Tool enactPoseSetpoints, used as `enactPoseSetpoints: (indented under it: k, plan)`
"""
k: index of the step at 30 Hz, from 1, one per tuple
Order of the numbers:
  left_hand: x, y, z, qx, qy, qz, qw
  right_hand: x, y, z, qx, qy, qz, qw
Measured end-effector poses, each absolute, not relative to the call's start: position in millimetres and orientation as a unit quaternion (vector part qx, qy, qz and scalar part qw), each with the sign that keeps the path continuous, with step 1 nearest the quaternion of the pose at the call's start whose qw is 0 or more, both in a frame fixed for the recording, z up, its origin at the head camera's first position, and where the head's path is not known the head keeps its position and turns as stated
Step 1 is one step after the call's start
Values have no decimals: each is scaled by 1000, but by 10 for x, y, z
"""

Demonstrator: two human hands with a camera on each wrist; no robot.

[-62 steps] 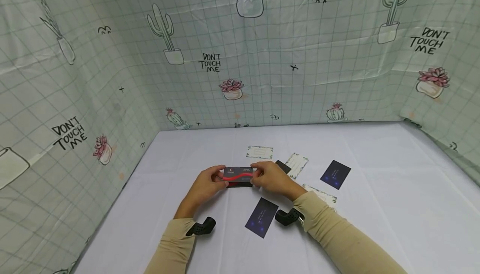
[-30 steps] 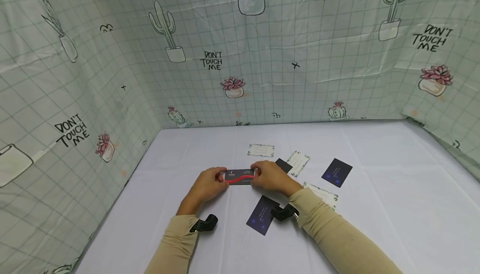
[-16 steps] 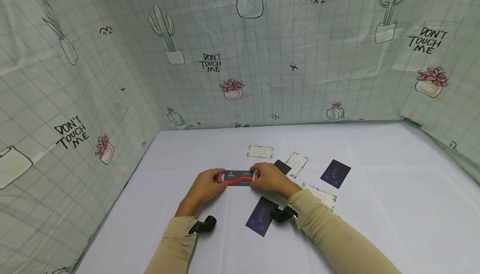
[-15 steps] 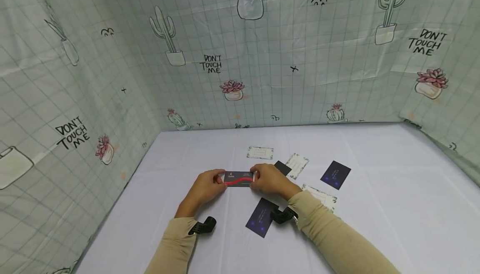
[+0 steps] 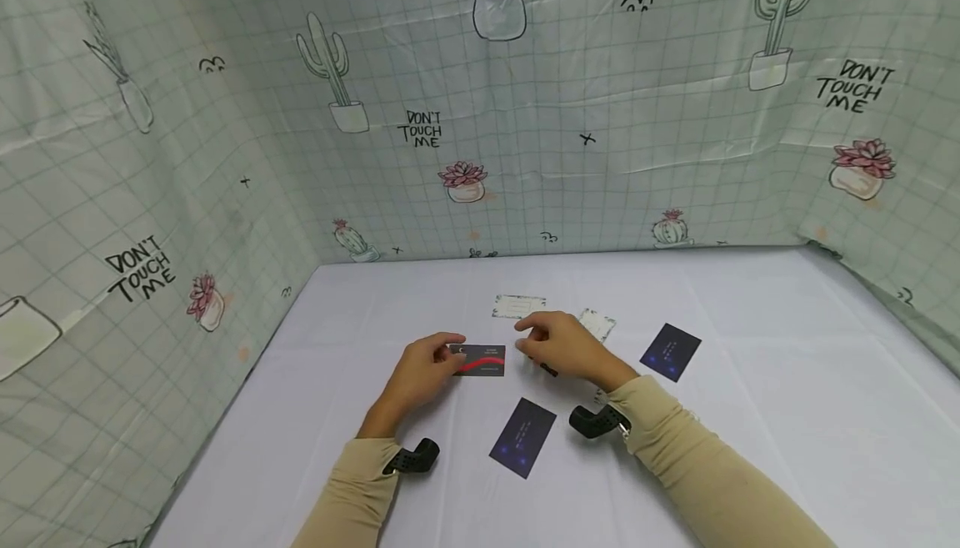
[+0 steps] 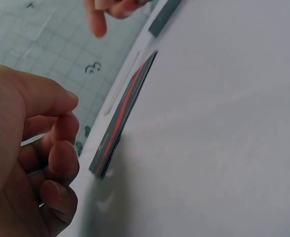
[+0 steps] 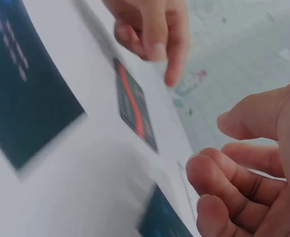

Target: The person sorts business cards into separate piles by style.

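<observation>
A small stack of dark grey business cards with a red wave lies on the white table, its layered edge visible in the left wrist view. My left hand hovers at the left end of the stack, fingers loosely bent. The left wrist view shows a gap between those fingertips and the cards. To the right of the stack, my right hand is raised with relaxed fingers and holds nothing. Beneath it a dark card is mostly hidden.
A dark blue card lies in front of the stack, another blue card far right. White leaf-bordered cards lie behind, one partly covered by my right hand. A patterned cloth encloses the table's back and sides.
Both hands have let go of the grey cards, which now lie on the table. My right hand has moved right and up, over the other dark card. My left hand has shifted slightly right.
</observation>
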State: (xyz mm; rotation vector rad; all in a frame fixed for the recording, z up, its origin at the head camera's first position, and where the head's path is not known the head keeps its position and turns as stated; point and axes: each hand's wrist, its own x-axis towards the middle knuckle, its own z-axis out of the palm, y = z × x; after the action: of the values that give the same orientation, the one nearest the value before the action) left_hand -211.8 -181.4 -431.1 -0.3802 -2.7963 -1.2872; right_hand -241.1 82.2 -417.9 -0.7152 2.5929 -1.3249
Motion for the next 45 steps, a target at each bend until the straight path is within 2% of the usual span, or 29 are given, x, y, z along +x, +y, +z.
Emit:
enactPoseSetpoints:
  k: [17,26,35,45]
  plan:
    - [-2169,-1150,-4169,-212,-913,-341,-72,-2557,1482,-4176,-169,896,-410,32]
    - [-2231,-847,-4131,-191,-933,-301,-58,-2570,1623,-4264,-152,922,-354,19]
    - [-2230,-712,-4195,-196,-964,-178,8,-2581,1677,-4304,-160,925,-344,22]
    - [-2183,-666,-4254,-197,-974,-104,37,-2567,1640,-4335,-181,928,-327,21]
